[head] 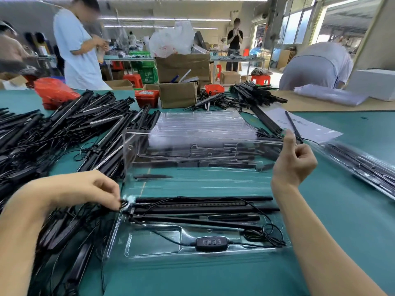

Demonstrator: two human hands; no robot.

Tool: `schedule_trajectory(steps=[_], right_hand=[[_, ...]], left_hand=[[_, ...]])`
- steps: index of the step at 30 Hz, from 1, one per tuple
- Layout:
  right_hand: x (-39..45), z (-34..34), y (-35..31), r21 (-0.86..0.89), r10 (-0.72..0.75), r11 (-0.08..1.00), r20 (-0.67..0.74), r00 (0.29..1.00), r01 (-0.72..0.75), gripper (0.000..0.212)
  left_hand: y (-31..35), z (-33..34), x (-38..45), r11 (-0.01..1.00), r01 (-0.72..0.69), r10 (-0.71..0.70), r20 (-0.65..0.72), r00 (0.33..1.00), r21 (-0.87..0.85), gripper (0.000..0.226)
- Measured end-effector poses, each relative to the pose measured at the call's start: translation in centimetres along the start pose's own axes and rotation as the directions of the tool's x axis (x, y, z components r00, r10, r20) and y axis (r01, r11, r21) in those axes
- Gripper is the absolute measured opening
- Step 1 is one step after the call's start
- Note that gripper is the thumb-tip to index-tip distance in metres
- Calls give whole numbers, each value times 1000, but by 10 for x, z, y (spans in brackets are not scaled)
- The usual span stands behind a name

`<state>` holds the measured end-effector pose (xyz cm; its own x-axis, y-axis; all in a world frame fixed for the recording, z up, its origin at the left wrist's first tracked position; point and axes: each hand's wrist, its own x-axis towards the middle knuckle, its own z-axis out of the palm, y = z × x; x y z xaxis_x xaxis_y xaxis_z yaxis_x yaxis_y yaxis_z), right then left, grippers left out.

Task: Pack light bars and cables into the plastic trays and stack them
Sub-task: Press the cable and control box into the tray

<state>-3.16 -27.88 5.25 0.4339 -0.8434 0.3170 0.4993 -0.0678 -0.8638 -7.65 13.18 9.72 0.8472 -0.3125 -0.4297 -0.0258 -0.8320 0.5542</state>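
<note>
Our left hand (85, 189) pinches a looped black cable (124, 204) at the near clear plastic tray (149, 242) holding black light bars (203, 205). Our right hand (294, 162) grips the raised transparent lid (203, 144). Loose bars (64, 129) crowd the green worktop (342, 210) left; empty trays (203, 122) lie far.

The left forearm comes in from the lower left edge and slants up toward the middle, wrist bent so the back of the left hand (85, 189) faces up. Its fingers (111, 196) curl downward, thumb and forefinger tips drawn close together in what looks like a pinch, though the blur there leaves it uncertain. The right forearm rises steeply from the lower right, bare to the elbow. The right hand (294, 161) is raised, palm side turned toward the camera, three fingers folded into the palm and the thumb standing straight up.
</note>
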Motion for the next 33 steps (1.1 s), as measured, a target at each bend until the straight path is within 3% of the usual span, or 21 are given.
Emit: schedule_trajectory(steps=[3,8,11,14,16,17,18,19,21,22,23,24,26,27,30,33], right_hand=[[-3,0,-1,14,-21,1000,4,1000,21,52],[-7,2,-3,42,-75,996,13,997,74,48],[-8,-2,1,142,-97,986,36,995,91,41],[-8,-4,3,174,-99,981,65,993,86,33],[-9,-5,2,198,-105,976,73,992,89,30],[-9,-6,1,223,-107,971,77,991,87,27],[-9,-7,1,252,-103,964,86,991,78,25],[-9,-8,2,279,-95,958,99,991,64,24],[-9,-10,2,301,-88,952,125,988,46,26],[-9,-12,3,303,-89,952,132,987,45,26],[-9,-13,4,302,-105,952,137,985,59,25],[-7,-14,4,304,-137,949,146,980,87,25],[-4,-17,4,309,-202,941,188,961,137,31],[-2,-18,3,315,-216,938,218,952,141,30],[0,-26,-2,347,-213,933,314,925,97,27],[6,-38,-5,307,-201,950,473,857,54,25]], left_hand=[[11,2,-8,970,162,-180,90,979,182,76],[22,16,2,850,304,-345,19,938,430,53],[24,28,8,820,361,-358,-92,929,444,58],[23,20,3,857,377,-348,-145,926,352,67],[13,6,-3,896,358,-320,-177,931,263,54],[7,-2,-6,917,341,-289,-245,926,206,36],[-2,-9,-7,942,317,-263,-338,904,114,16],[-11,-15,-8,965,260,-243,-443,863,-21,16],[-10,-26,-8,979,26,-170,-737,654,-203,29],[-1,-28,-8,972,-117,-106,-821,561,-206,20],[14,-27,-9,956,-216,-48,-837,545,-196,11],[32,-23,-12,944,-262,8,-783,622,-199,27],[59,-8,-16,979,-172,81,-561,824,-111,62],[66,-3,-17,993,-115,87,-486,869,-29,69],[73,-1,-20,999,-37,34,-439,898,3,80],[72,6,-20,999,39,-45,-274,961,-28,103]])
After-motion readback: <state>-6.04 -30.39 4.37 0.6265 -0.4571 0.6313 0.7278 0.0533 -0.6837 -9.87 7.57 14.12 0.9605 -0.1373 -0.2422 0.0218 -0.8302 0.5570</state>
